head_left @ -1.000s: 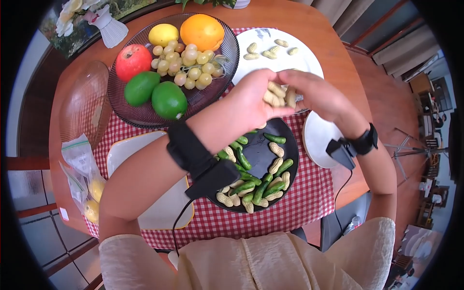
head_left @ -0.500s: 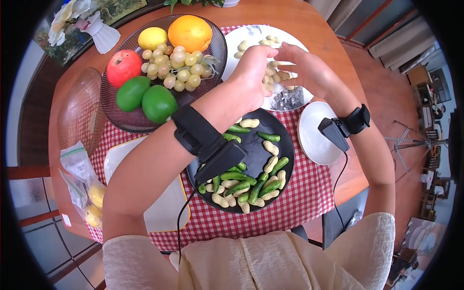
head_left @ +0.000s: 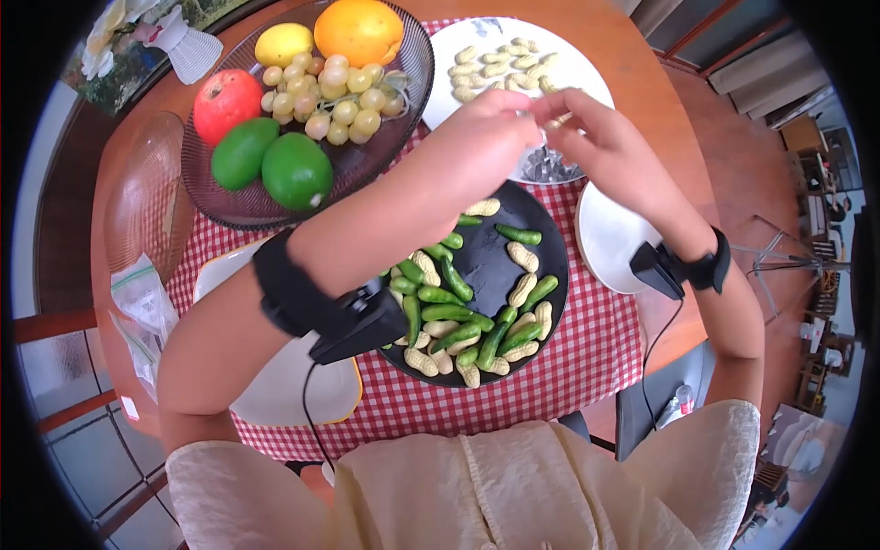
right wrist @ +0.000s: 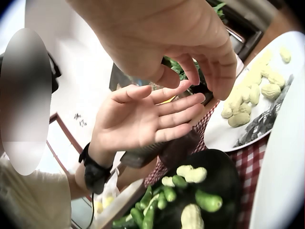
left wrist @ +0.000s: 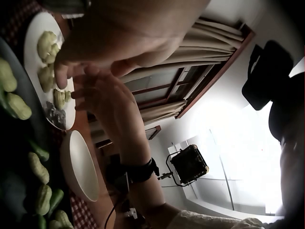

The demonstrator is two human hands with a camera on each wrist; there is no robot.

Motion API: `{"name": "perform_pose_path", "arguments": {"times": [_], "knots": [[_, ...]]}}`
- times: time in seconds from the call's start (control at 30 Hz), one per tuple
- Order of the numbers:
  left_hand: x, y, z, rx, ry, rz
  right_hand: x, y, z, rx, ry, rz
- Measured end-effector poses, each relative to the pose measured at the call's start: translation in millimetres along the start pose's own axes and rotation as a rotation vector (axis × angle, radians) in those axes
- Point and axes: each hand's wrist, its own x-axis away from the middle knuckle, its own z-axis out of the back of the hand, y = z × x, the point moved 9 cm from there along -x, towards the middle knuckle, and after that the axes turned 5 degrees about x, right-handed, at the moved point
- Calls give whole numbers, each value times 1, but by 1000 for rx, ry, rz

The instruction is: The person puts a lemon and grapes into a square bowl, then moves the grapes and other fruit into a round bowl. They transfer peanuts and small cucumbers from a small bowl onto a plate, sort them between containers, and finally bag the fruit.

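Observation:
Over the near edge of the white plate [head_left: 591, 69], my left hand [head_left: 481, 137] and right hand [head_left: 605, 147] are close together. The right wrist view shows the left palm [right wrist: 138, 119] turned up and bare, its fingers spread. Above it, the right hand [right wrist: 190, 43] has its fingers loosely bent, with nothing visible in them. Many peanuts [head_left: 496, 69] lie on the white plate beside a dark printed pattern [head_left: 548, 167]. Nearer the body, a black plate [head_left: 490, 266] holds green peppers [head_left: 454, 280] and more peanuts [head_left: 523, 257].
A glass fruit plate [head_left: 206, 197] with grapes [head_left: 344, 112], an orange [head_left: 358, 32] and other fruit stands at the left. An off-white tray [head_left: 302, 390] is under the left forearm. A white bowl [head_left: 610, 243] stands at the right; a plastic bag [head_left: 144, 298] lies far left.
The peanuts held between the hands have gone from them, and more peanuts now lie on the white plate. The left hand's fingers have loosened and spread.

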Motion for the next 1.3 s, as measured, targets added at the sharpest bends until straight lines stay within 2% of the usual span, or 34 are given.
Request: {"name": "perform_pose_path", "arguments": {"times": [0.03,0.07,0.13,0.17,0.2,0.27,0.3,0.37,0.47,0.63,0.7,0.8,0.87,0.93,0.97,1.07,1.1,1.13,1.17,1.2,1.27,1.3], "knots": [[11,-2,3,-68,0,-25,12,-11,-4,118,-49,-5],[22,-6,9,-65,7,-12,23,-17,-11,154,-73,65],[47,-13,-2,-413,-244,-56,48,-43,-25,248,-175,285],[60,-16,-2,-587,-241,-128,60,-45,-33,268,-204,320],[74,-13,-7,-721,-309,-246,71,-48,-41,290,-230,355],[97,-28,-13,-940,-453,-295,86,-50,-50,321,-301,344],[104,-31,-13,-936,-454,-286,92,-54,-55,335,-327,381],[118,-41,-20,-1165,-517,-324,101,-60,-62,332,-359,459],[121,-51,-26,-1306,-482,-333,108,-56,-78,298,-477,437],[109,-65,-29,-1400,-380,-324,103,-51,-91,338,-508,453],[104,-63,-27,-1404,-325,-369,98,-50,-86,319,-395,463],[98,-63,-23,-1359,-288,-356,92,-43,-87,324,-362,355],[94,-63,-21,-1337,-271,-345,91,-44,-88,323,-312,367],[92,-56,-15,-1223,-197,-395,88,-43,-81,335,-193,335],[92,-55,-13,-1190,-196,-387,89,-45,-81,334,-196,334],[101,-45,-14,-1261,-137,-443,93,-53,-75,423,-143,384],[105,-46,-14,-1260,-136,-441,99,-59,-76,435,-170,484],[112,-44,-19,-1299,-151,-533,105,-64,-79,446,-196,585],[120,-41,-24,-1338,-167,-625,110,-64,-82,474,-232,596],[124,-41,-25,-1338,-166,-626,113,-64,-83,474,-232,596],[136,-56,-37,-1341,-409,-584,121,-66,-90,515,-251,650],[142,-61,-42,-1401,-460,-621,123,-64,-92,559,-272,630]]}}
